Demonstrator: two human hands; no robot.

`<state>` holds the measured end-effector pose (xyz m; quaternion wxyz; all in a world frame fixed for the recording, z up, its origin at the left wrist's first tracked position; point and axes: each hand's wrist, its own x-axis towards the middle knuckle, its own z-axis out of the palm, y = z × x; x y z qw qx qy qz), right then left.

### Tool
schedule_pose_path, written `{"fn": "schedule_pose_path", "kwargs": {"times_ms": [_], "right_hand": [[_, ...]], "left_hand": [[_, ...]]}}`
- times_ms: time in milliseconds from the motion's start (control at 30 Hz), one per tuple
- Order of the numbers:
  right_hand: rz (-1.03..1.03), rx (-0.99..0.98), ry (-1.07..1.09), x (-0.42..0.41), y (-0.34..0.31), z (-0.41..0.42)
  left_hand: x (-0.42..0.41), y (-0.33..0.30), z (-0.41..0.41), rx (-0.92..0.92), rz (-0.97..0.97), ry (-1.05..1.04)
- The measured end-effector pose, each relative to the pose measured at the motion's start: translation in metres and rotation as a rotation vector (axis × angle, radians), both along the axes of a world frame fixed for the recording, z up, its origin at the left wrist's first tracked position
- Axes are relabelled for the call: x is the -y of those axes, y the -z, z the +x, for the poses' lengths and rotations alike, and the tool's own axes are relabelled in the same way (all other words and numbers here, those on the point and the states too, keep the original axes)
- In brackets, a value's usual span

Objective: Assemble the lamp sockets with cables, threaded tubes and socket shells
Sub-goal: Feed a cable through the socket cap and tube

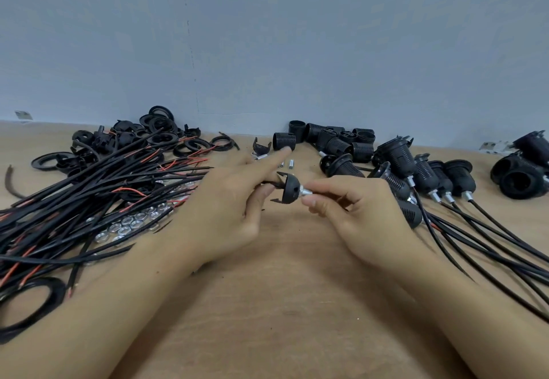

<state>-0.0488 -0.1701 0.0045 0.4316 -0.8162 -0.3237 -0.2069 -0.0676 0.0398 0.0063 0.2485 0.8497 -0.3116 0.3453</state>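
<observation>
Fingers (pixel 269 191) of our left hand (pixel 225 203) grip the black cap (pixel 289 190) mid-frame; our right hand (pixel 353 203) pinches its metal tube (pixel 306 192) above the desk (pixel 282 304).

Both my forearms reach in from the bottom edge and meet near the middle. My left hand (pixel 228 200) lies palm-down with the wrist low, index finger stretched straight forward and away — the lower fingers curl under to hold the black socket cap (pixel 289 190) from its left side. My right hand (pixel 353 206) faces it, fingers bent, thumb and index fingertip pinching the silver threaded tube (pixel 306 192) that sticks out of the cap.
</observation>
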Motion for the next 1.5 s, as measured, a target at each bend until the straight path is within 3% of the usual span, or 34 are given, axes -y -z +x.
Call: {"fn": "schedule_pose_path", "kwargs": {"times_ms": [267,467,533,667,833,933,1067,1267,1367,1500], "right_hand": [[0.219,0.063,0.288,0.027,-0.020,0.014],[-0.056,0.186,0.423,0.039,-0.035,0.011],[-0.208,0.204,0.396,0.038,-0.038,0.007],[-0.275,0.042,0.196,0.024,-0.040,-0.006],[-0.427,0.136,-0.055,0.007,-0.037,-0.029],[-0.520,0.122,-0.002,0.002,-0.039,-0.034],[-0.660,0.032,0.102,0.003,-0.037,-0.027],[-0.637,-0.097,0.087,0.009,-0.029,-0.018],[-0.703,-0.053,0.101,0.011,-0.025,-0.014],[-0.429,-0.062,-0.039,0.005,-0.015,-0.014]], "left_hand": [[-0.028,-0.013,0.011,0.195,-0.073,-0.275],[-0.036,-0.006,0.015,0.102,-0.203,-0.223],[-0.032,-0.005,0.014,0.051,-0.159,-0.165],[-0.012,-0.004,0.008,0.085,-0.014,-0.054],[0.009,-0.003,-0.001,0.076,0.097,0.066],[0.011,-0.003,-0.005,0.013,0.089,0.132],[0.006,-0.001,-0.003,-0.078,0.076,0.057],[0.001,0.002,0.000,-0.124,0.061,0.010],[0.001,0.002,0.000,-0.113,0.075,0.051],[0.003,0.007,0.000,-0.141,0.052,0.099]]}}
